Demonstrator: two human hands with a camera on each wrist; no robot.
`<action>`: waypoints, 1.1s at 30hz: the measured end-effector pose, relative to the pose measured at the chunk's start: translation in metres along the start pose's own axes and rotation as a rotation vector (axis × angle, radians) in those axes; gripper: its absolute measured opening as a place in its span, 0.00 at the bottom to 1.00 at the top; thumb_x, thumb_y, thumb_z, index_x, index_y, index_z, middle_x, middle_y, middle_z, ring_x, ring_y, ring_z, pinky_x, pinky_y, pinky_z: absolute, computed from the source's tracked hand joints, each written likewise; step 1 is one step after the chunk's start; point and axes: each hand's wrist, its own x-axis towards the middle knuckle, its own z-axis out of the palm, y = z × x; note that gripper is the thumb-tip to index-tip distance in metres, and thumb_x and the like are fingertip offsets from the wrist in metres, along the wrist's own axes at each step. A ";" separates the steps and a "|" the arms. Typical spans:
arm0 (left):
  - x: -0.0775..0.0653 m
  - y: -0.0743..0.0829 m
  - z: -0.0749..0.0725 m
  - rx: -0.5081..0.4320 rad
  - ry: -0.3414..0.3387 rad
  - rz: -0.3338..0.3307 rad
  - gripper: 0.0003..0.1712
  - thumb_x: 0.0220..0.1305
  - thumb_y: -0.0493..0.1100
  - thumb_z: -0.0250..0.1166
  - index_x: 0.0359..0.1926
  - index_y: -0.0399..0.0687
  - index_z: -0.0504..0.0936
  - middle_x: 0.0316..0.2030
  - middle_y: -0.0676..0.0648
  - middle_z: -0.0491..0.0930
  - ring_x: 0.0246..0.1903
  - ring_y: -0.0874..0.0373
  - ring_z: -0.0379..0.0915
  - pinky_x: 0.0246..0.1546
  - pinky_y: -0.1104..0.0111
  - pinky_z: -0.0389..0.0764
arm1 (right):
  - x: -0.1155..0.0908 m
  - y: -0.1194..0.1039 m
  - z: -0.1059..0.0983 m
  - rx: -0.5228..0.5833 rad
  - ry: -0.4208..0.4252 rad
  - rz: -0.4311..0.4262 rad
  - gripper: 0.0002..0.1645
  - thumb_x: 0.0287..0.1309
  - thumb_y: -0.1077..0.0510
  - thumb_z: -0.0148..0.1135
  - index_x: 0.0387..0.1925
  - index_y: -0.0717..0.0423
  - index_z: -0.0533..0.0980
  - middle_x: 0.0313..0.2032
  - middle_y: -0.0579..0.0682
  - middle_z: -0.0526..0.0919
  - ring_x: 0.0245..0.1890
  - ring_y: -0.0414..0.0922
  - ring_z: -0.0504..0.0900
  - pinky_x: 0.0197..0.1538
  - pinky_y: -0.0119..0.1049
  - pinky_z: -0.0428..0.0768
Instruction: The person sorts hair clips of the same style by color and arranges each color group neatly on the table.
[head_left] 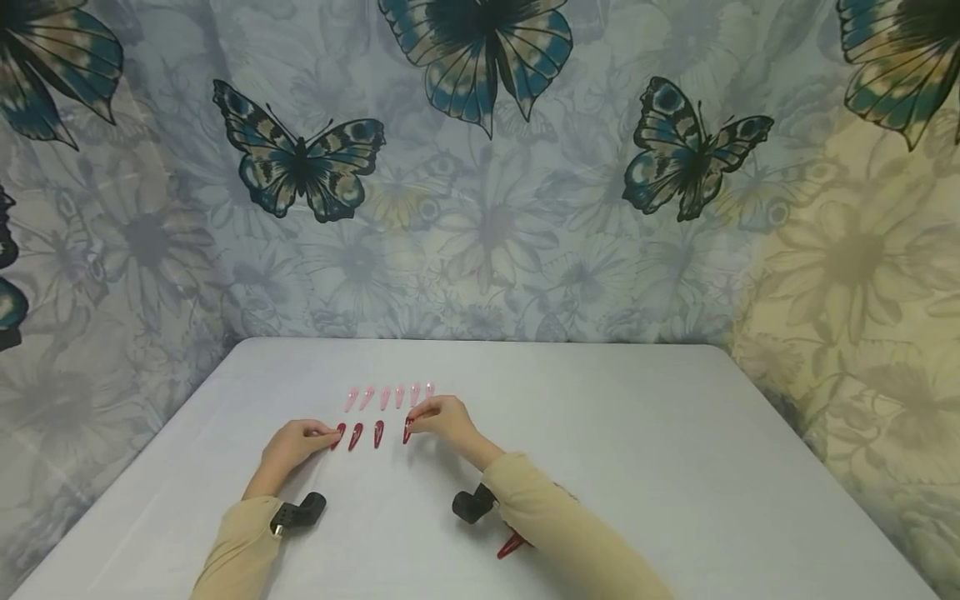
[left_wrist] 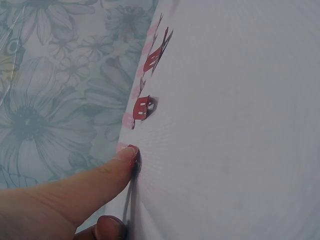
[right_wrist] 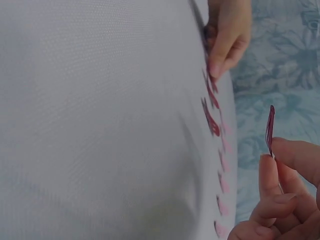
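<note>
Near the left end of the table, my left hand [head_left: 291,448] touches the first dark red snap hair clip [head_left: 341,430] of the front row with an extended fingertip. That fingertip covers part of the clip in the left wrist view. A second red clip [head_left: 356,437] and a third red clip [head_left: 378,434] lie beside it, side by side. My right hand [head_left: 444,419] pinches another red hair clip [right_wrist: 270,125] between thumb and fingertips, at the right end of this row. In the right wrist view it points up from the fingers.
Behind the red row runs a row of several pink hair clips [head_left: 385,397]. More red clip material [head_left: 512,546] lies partly hidden under my right forearm. The white table [head_left: 637,433] meets a butterfly-print cloth [head_left: 495,275] at its back. Black wrist cameras [head_left: 300,510] sit at both cuffs.
</note>
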 end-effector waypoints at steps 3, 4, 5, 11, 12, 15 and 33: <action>0.000 -0.001 0.000 0.005 0.005 0.003 0.13 0.51 0.50 0.67 0.27 0.44 0.82 0.23 0.51 0.71 0.25 0.55 0.61 0.27 0.64 0.61 | 0.006 0.002 0.009 -0.060 0.019 0.009 0.07 0.40 0.69 0.68 0.26 0.67 0.79 0.22 0.53 0.81 0.24 0.39 0.77 0.32 0.30 0.74; 0.000 -0.001 0.000 0.007 0.009 0.004 0.13 0.51 0.50 0.67 0.26 0.44 0.82 0.22 0.51 0.71 0.25 0.55 0.61 0.27 0.64 0.61 | 0.008 0.003 0.012 -0.079 0.021 0.013 0.06 0.40 0.69 0.68 0.26 0.66 0.80 0.22 0.52 0.81 0.24 0.38 0.77 0.31 0.30 0.73; 0.000 -0.001 -0.001 0.006 0.011 0.004 0.12 0.51 0.50 0.67 0.26 0.44 0.82 0.22 0.51 0.71 0.25 0.55 0.61 0.27 0.64 0.61 | 0.010 0.004 0.015 -0.101 0.024 0.013 0.06 0.40 0.69 0.68 0.25 0.65 0.80 0.21 0.50 0.80 0.23 0.37 0.76 0.30 0.29 0.73; -0.002 0.000 0.000 -0.005 0.013 0.016 0.11 0.49 0.48 0.67 0.26 0.44 0.82 0.23 0.51 0.73 0.24 0.56 0.61 0.27 0.64 0.62 | 0.021 0.011 0.025 -0.195 0.054 -0.013 0.06 0.38 0.71 0.68 0.24 0.64 0.80 0.19 0.48 0.79 0.21 0.36 0.73 0.28 0.29 0.71; -0.002 0.000 0.000 -0.006 0.013 0.019 0.12 0.49 0.48 0.67 0.27 0.44 0.82 0.23 0.51 0.73 0.24 0.56 0.61 0.27 0.64 0.62 | 0.023 0.012 0.027 -0.213 0.061 -0.012 0.06 0.37 0.71 0.68 0.24 0.64 0.79 0.19 0.47 0.78 0.21 0.36 0.73 0.28 0.29 0.70; -0.001 0.001 0.001 0.001 0.013 0.023 0.13 0.49 0.50 0.67 0.27 0.44 0.83 0.24 0.51 0.73 0.25 0.56 0.62 0.27 0.64 0.62 | 0.026 0.015 0.030 -0.264 0.081 0.006 0.07 0.36 0.71 0.68 0.23 0.62 0.79 0.18 0.45 0.77 0.21 0.36 0.70 0.28 0.29 0.69; -0.003 0.002 0.001 -0.006 0.024 0.001 0.11 0.50 0.48 0.68 0.26 0.45 0.82 0.20 0.52 0.69 0.23 0.56 0.60 0.25 0.65 0.60 | 0.026 0.021 0.039 -0.466 0.131 0.009 0.06 0.38 0.67 0.67 0.21 0.54 0.78 0.17 0.40 0.73 0.20 0.36 0.68 0.26 0.30 0.67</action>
